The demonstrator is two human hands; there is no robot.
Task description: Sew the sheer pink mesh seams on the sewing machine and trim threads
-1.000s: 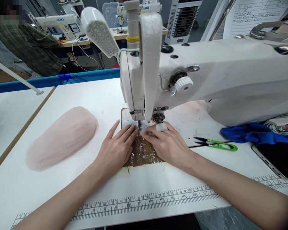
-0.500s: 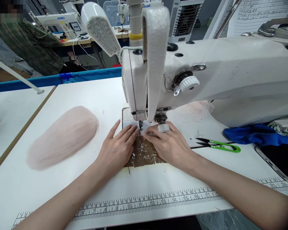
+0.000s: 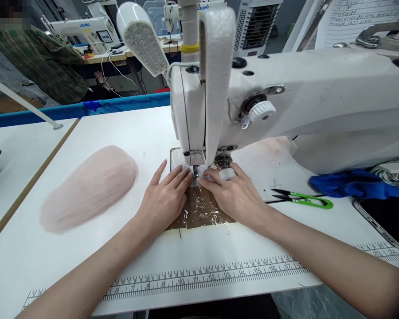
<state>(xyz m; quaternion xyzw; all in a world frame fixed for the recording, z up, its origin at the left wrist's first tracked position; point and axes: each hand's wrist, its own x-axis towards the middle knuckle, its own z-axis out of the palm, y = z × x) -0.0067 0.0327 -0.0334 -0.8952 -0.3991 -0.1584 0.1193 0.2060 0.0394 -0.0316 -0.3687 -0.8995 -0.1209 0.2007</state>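
The pale cloth (image 3: 201,169) lies under the presser foot (image 3: 196,171), between your two hands; it sits just ahead and to the right of your left hand (image 3: 164,197), and to the left of your right hand (image 3: 237,195); neither hand is clearly nearer; its long axis can't be told, since your fingers cover much of it. Your left grip is loose, fingers laid out flat at the cloth's edge; your right has thumb and forefinger near the other edge, though whether they pinch it you cannot tell from here. Count one sewing machine (image 3: 319,95) at your desk (image 3: 232,248) and two beyond; two pink cloths, one on the left (image 3: 89,190), one behind on the right (image 3: 272,148); one green snips (image 3: 304,203); one phone (image 3: 387,219); one lamp (image 3: 146,46).
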